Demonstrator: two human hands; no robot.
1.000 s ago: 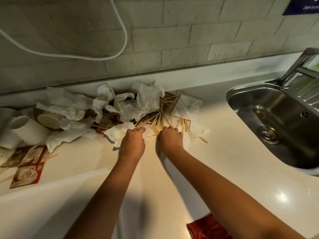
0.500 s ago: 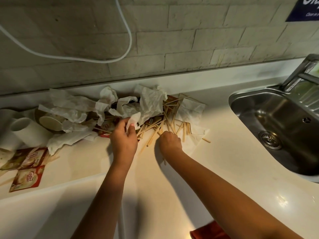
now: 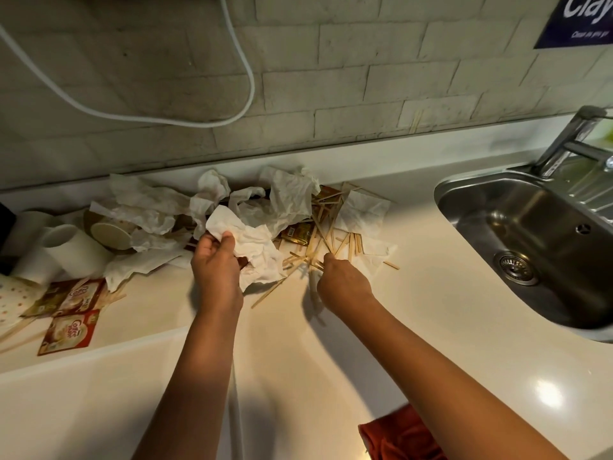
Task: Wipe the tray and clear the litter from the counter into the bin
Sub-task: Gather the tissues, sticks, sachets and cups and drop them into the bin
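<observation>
Lying at the far left of the white counter (image 3: 431, 327): overturned white paper cups (image 3: 71, 249), with 2 Coffee-mate sachets (image 3: 68, 332) just in front, near the counter's edge. Spreading rightward along the wall: a heap of crumpled white paper napkins (image 3: 149, 207), partly covering a brown-rimmed paper cup (image 3: 111, 232). Hanging above on the brick wall: a looping white cable (image 3: 159, 117). Reaching into the heap, slightly raised: the left hand (image 3: 215, 270), pinching 1 crumpled napkin (image 3: 245, 240) between thumb and fingers. Sitting just right of that napkin: a gold sachet (image 3: 297, 234) among scattered wooden stir sticks (image 3: 326, 240). Pressing down at the near edge of the sticks: the right hand (image 3: 343, 283), fingers curled under and hidden, so not possible to tell whether gripping any. Showing at the bottom edge: a red cloth (image 3: 401, 436). Filling the far right: a steel sink (image 3: 530, 227) with its tap (image 3: 570, 141).
</observation>
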